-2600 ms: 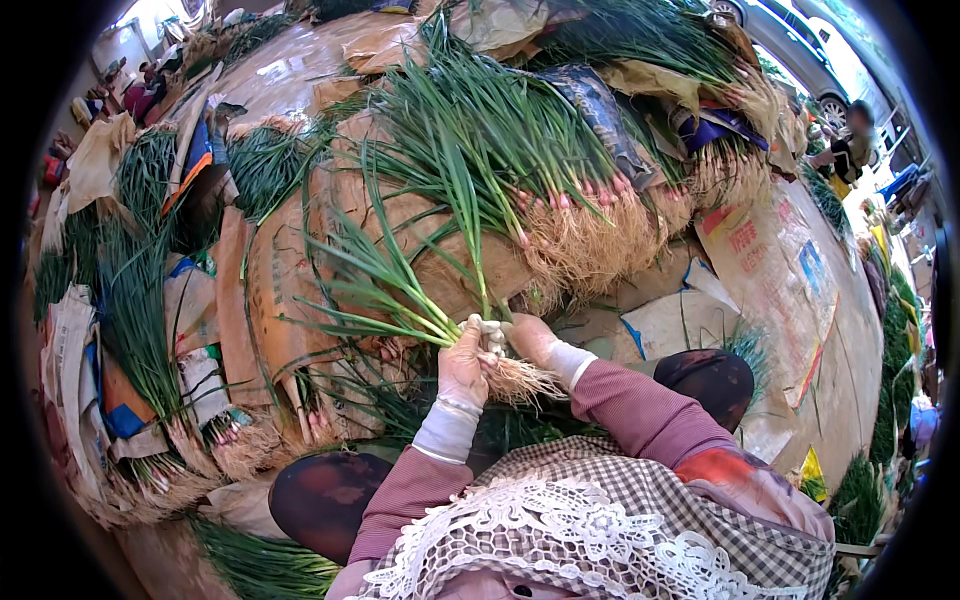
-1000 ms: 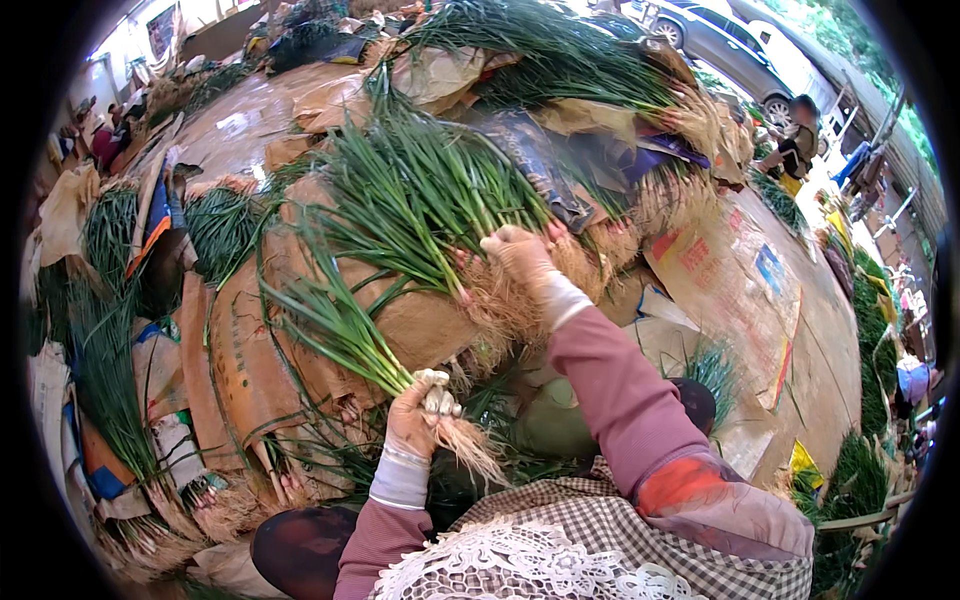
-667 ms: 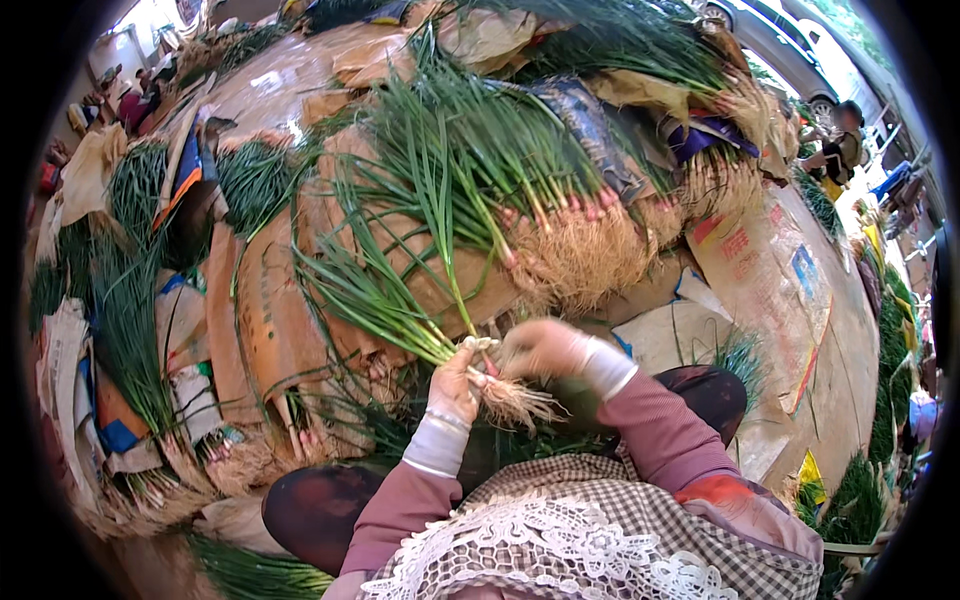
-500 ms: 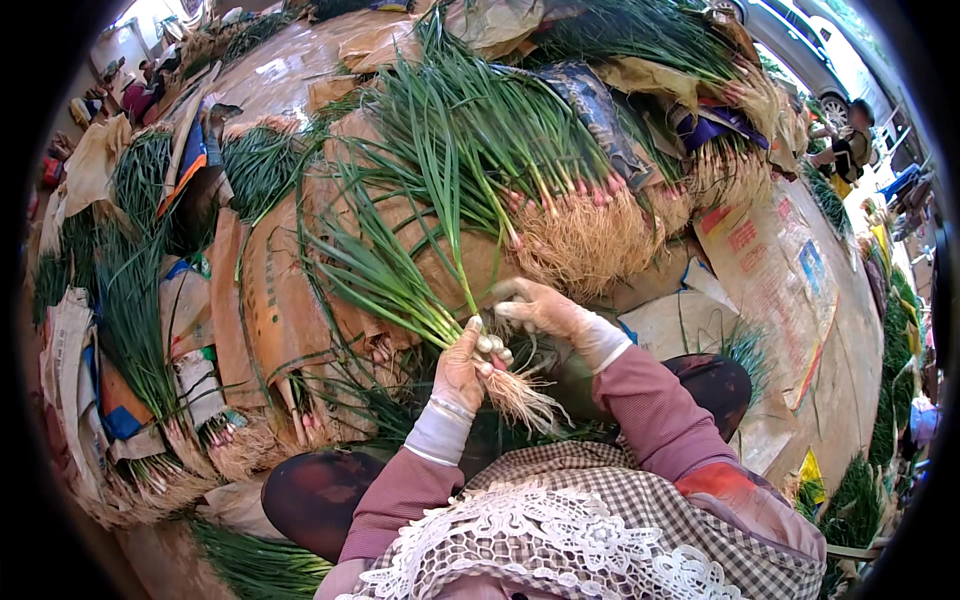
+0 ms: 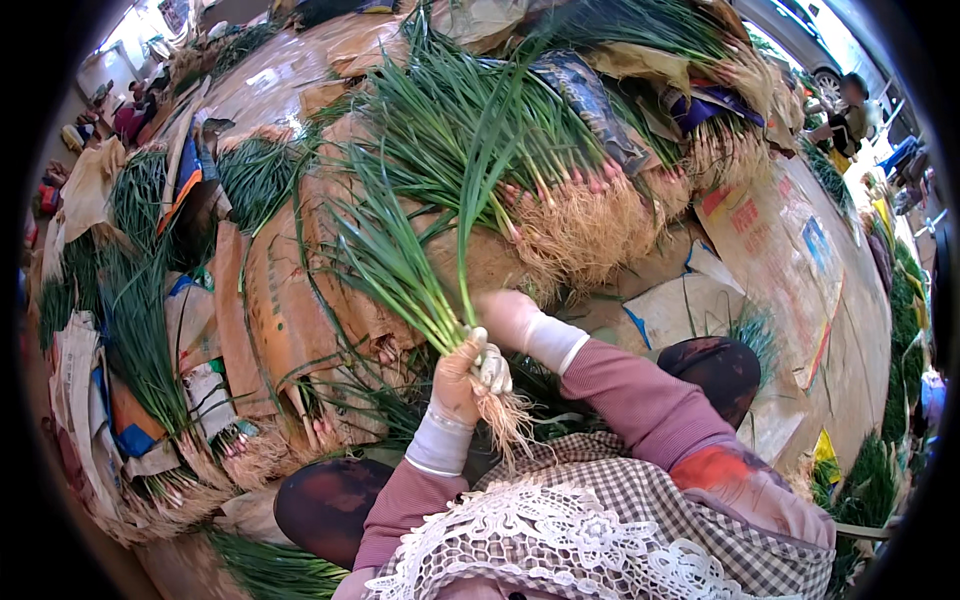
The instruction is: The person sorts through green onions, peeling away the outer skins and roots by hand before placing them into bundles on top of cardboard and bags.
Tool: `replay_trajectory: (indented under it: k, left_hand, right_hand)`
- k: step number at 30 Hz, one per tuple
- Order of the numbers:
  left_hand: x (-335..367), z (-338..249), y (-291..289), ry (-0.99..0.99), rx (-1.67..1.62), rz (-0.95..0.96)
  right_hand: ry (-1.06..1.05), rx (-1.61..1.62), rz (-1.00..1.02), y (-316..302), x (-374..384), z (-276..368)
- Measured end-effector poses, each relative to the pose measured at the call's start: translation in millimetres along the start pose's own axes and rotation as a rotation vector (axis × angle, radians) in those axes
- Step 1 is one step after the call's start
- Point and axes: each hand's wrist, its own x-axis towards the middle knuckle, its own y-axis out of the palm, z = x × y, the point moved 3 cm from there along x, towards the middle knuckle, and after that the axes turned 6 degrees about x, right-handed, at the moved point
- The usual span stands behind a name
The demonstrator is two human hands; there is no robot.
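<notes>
My left hand (image 5: 466,372), in a pale glove, is closed around a small bunch of green onions (image 5: 402,272) at the stem bases. Their leaves fan up and to the left, and pale stringy roots hang below my fist. Right beside the stems is my right hand (image 5: 508,316), gloved too and smeared by motion, so its fingers cannot be made out. One taller onion stalk rises from the bunch next to it. Just beyond lies a large heap of green onions (image 5: 470,140), with pinkish bulbs and tangled tan roots toward the right.
Brown paper sacks (image 5: 262,305) spread under and between more green onion bundles (image 5: 140,310) on the left. A printed sack (image 5: 775,260) lies on the right. Another onion pile (image 5: 640,40) is at the back. A person (image 5: 852,118) sits at the far right, near a parked car (image 5: 828,80).
My right hand has moved slightly left and down, closer to the stems, and now blurs. The left hand's bunch has turned a little more upright, its roots hanging straighter down.
</notes>
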Motion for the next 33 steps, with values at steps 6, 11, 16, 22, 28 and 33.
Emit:
replay_trajectory:
  k: [6,11,16,22,28,33]
  left_hand:
    - [3,-38,12,0.247,-0.191,0.046]
    - [15,-8,-21,0.044,-0.246,-0.187]
    - [18,-4,-27,0.021,-0.215,-0.071]
    - [31,12,-55,-0.074,-0.014,-0.245]
    - [19,21,-38,-0.024,0.336,-0.455]
    - [18,28,-27,-0.017,0.356,-0.54]
  right_hand:
    - [0.086,-0.159,0.214,7,-19,-51]
    - [0.238,-0.185,-0.559,-77,0,-54]
    - [0.209,0.047,-0.437,-91,7,-43]
    - [-0.372,0.18,0.07,-11,-40,-15]
    - [0.171,0.795,0.242,-17,-19,-36]
    - [0.077,0.351,-0.366,-11,13,-25]
